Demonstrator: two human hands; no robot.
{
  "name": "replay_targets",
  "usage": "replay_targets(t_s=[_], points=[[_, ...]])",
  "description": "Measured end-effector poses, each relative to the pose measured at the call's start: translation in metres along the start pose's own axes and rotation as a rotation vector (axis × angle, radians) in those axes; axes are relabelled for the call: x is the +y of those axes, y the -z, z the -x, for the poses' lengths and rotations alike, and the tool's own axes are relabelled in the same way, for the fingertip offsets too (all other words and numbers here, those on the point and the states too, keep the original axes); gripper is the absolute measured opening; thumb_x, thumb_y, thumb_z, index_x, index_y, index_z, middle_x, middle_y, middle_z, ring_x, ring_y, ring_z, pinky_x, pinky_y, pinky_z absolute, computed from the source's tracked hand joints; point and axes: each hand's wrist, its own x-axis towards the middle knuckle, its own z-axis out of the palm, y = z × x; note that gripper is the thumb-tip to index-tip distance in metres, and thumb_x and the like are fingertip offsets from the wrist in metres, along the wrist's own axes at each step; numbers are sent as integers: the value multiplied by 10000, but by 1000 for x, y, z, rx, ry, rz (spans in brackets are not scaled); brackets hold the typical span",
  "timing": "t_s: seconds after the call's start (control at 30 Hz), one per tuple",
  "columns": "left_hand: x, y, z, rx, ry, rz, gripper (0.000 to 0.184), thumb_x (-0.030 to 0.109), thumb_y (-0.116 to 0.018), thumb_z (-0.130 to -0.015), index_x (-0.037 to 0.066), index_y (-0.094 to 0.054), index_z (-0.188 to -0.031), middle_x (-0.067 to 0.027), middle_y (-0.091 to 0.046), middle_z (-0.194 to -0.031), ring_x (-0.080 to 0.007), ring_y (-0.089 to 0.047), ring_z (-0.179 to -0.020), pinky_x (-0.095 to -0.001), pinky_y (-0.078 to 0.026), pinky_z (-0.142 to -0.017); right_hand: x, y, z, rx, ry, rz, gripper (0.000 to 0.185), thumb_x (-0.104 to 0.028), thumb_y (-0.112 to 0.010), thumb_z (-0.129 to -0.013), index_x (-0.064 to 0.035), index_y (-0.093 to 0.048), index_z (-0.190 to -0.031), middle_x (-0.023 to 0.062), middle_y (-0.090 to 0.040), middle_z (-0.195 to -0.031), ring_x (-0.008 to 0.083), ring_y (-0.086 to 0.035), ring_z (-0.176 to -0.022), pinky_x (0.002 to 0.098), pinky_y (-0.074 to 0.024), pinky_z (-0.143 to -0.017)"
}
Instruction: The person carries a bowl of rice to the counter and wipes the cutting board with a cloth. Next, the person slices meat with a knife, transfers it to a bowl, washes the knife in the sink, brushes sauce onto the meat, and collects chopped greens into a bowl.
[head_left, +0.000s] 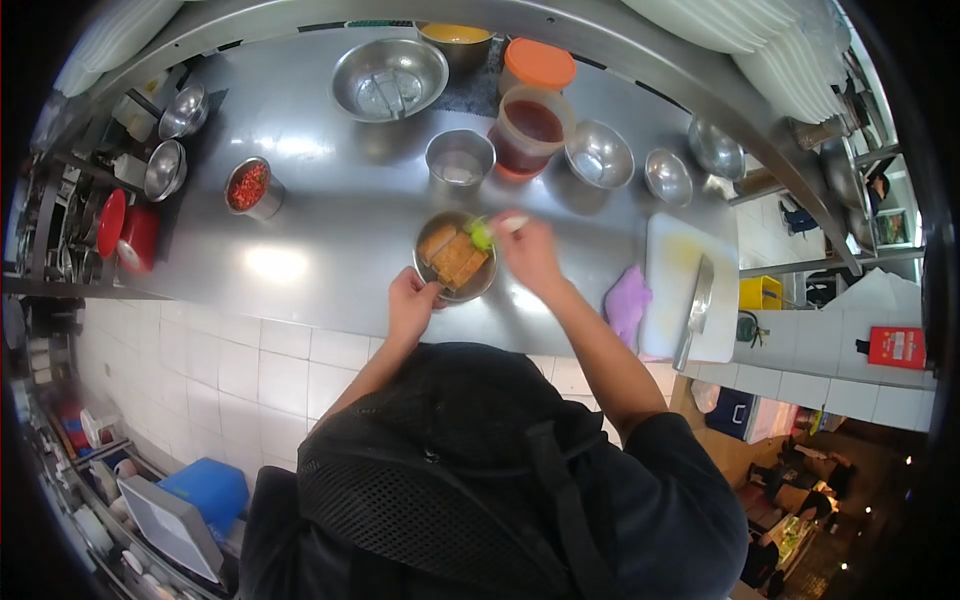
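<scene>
my left hand (410,300) grips the near left rim of a small metal bowl (450,218), thumb at the edge, most of the other fingers hidden beneath. the bowl is just above the counter's near edge or on it; i cannot tell which. browned slices (460,260) fill much of it, whatever lies under them hidden. my right hand (530,250) is blurred at the bowl's far right side, beside a leafy green piece (481,235); i cannot tell whether my fingers are closed on it.

at the far side, a bowl of something yellow (456,34) is cut off by the overhead shelf (545,18), and a tub of reddish liquid (531,122) partly covers an orange-lidded tub (540,62).

the steel counter (330,270) shines with glare. on the right, a knife (702,285) lies on a white board (665,285), near a purple cloth (627,305). white tiles (250,350) show below; the near right corner is dim, its figures hard to make out.
</scene>
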Motion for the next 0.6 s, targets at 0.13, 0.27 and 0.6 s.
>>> replay_targets(t_s=[0.13,0.27,0.6], points=[[7,4,-2,-29,21,14,127,-7,-604,-822,13,-486,-779,-64,-577,-693,-161,-633,-582,-290,-567,-558,-59,-18,18,-270,415,-28,154,-142,-595,-933,1,-652,-928,115,-672,-750,171,-652,-698,340,-503,-635],[14,10,2,-24,76,107,125,1,-600,-824,18,-486,-777,-70,-564,-685,-164,-612,-568,-295,-572,-573,-37,0,-59,115,-260,-129,211,-221,-597,-927,-18,-654,-913,179,-668,-786,358,-647,-750,383,-507,-702],[31,19,-22,67,47,267,161,-3,-600,-836,15,-471,-741,-91,-568,-677,-179,-633,-609,-301,-566,-577,-15,-17,-137,-313,-154,534,297,-317,-556,-915,-69,-700,-989,175,-693,-923,365,-655,-893,467,-497,-796]])
